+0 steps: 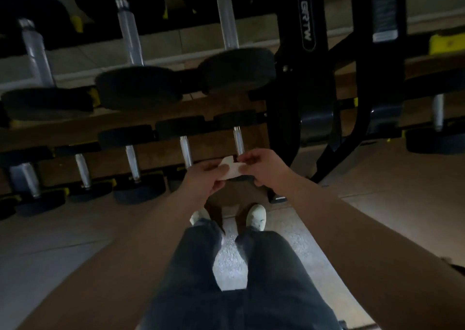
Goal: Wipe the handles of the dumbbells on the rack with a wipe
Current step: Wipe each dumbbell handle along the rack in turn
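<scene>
Dumbbells (pixel 132 162) fill the left and upper frame in two rows. At centre, the left hand (pixel 203 178) pinches one edge of a small white wipe (pixel 230 170), held before the lower row. The right hand (pixel 264 170) pinches its other edge. The black rack post (pixel 305 53) stands at upper right.

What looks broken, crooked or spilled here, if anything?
Nothing stands out. The dumbbells sit in even rows on the rack, and the left hand and right hand hold a white wipe between them. The picture is dim, so small damage could hide.
</scene>
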